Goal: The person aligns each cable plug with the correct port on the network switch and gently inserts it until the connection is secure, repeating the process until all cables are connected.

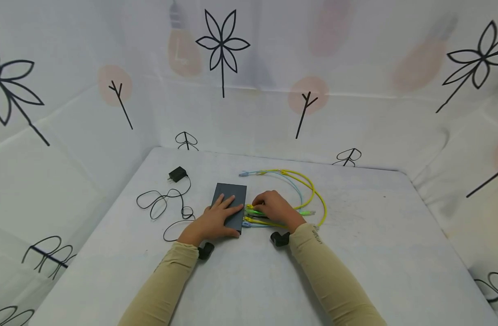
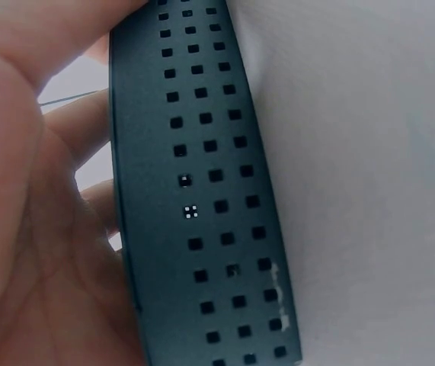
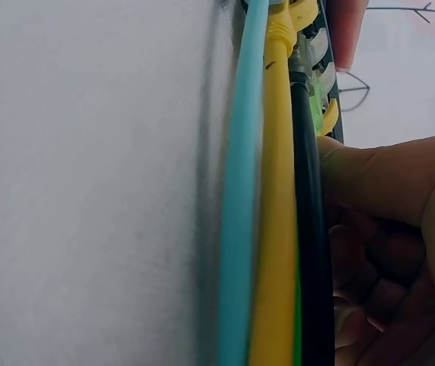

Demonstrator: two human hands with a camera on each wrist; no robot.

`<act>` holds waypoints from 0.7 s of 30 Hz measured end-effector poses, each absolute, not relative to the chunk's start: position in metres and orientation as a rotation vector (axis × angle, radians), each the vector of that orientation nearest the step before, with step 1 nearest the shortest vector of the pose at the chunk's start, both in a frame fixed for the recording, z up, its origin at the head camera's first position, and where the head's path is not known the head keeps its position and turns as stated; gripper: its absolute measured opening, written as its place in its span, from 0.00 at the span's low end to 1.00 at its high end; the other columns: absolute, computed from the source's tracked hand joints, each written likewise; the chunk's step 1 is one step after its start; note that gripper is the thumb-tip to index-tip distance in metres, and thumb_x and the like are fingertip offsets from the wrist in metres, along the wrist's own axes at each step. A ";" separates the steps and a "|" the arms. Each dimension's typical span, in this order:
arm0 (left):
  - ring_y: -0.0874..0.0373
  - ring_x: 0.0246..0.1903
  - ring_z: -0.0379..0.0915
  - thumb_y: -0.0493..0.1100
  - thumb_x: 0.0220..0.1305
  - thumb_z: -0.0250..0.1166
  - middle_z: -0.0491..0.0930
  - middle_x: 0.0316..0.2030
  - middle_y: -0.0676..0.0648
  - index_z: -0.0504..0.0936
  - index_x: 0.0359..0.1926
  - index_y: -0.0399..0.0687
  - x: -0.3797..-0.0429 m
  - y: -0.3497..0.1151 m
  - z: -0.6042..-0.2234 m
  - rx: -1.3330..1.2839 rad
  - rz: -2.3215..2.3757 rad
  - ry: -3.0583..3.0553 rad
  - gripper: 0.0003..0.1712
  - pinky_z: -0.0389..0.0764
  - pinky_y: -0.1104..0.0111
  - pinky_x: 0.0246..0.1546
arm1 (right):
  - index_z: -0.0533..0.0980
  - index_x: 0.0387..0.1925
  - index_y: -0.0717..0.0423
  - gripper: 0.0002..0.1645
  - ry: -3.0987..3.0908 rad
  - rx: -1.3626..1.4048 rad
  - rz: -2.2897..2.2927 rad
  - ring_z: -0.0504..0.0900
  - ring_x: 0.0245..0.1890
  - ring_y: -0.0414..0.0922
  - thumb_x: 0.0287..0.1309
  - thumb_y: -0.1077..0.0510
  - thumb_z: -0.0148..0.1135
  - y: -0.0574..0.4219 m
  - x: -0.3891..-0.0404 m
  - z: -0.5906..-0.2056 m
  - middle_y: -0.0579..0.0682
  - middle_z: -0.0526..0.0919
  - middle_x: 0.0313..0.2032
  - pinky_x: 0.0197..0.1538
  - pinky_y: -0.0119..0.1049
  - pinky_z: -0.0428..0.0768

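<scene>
A dark grey network switch (image 1: 237,192) lies flat on the white table, its side pierced by rows of square vent holes in the left wrist view. My left hand (image 1: 216,220) rests on top of it with the fingers spread and the thumb at the near end. At the switch's right side, my right hand (image 1: 275,207) pinches the plug end of a yellow network cable (image 3: 329,116). Beside that plug, light blue (image 3: 241,191), yellow (image 3: 276,198), black (image 3: 311,221) and green cables run into the port side. The right fingertips are partly hidden behind the cables.
A black power adapter (image 1: 177,174) lies at the back left, its thin cord (image 1: 166,196) looping toward the switch. Yellow cable loops (image 1: 323,203) and a light blue cable with a loose plug (image 1: 244,174) lie behind and right of my right hand. Patterned cloth walls (image 1: 257,122) surround the table.
</scene>
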State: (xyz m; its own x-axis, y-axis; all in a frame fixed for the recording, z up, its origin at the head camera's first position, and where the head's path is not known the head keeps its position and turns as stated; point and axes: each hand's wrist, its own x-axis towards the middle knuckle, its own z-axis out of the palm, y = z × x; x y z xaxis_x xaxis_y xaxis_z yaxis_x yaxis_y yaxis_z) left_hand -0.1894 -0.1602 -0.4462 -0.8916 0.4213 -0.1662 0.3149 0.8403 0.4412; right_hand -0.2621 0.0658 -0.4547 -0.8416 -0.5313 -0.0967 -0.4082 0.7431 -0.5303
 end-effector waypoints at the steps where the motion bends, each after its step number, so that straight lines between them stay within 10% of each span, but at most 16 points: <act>1: 0.44 0.77 0.27 0.65 0.53 0.69 0.44 0.77 0.51 0.59 0.73 0.69 -0.189 -0.160 -0.446 0.560 0.597 2.762 0.49 0.51 0.35 0.66 | 0.84 0.45 0.48 0.11 2.703 -0.740 -0.738 0.82 0.44 0.42 0.64 0.55 0.61 0.066 -0.262 -0.455 0.45 0.86 0.43 0.49 0.40 0.79; 21: 0.44 0.77 0.27 0.67 0.53 0.69 0.43 0.77 0.52 0.58 0.73 0.71 -0.193 -0.159 -0.449 0.548 0.559 2.761 0.49 0.52 0.35 0.66 | 0.85 0.42 0.48 0.09 2.702 -0.712 -0.782 0.82 0.41 0.40 0.64 0.57 0.61 0.064 -0.265 -0.457 0.44 0.86 0.40 0.48 0.40 0.80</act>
State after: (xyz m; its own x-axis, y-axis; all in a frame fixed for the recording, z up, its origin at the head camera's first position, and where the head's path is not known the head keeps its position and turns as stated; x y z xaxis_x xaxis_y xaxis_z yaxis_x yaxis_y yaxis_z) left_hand -0.1929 -0.1588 -0.4492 -0.8918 0.4130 -0.1848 0.3085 0.8538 0.4193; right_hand -0.2653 0.0639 -0.4573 -0.8525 -0.5147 -0.0914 -0.3864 0.7382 -0.5530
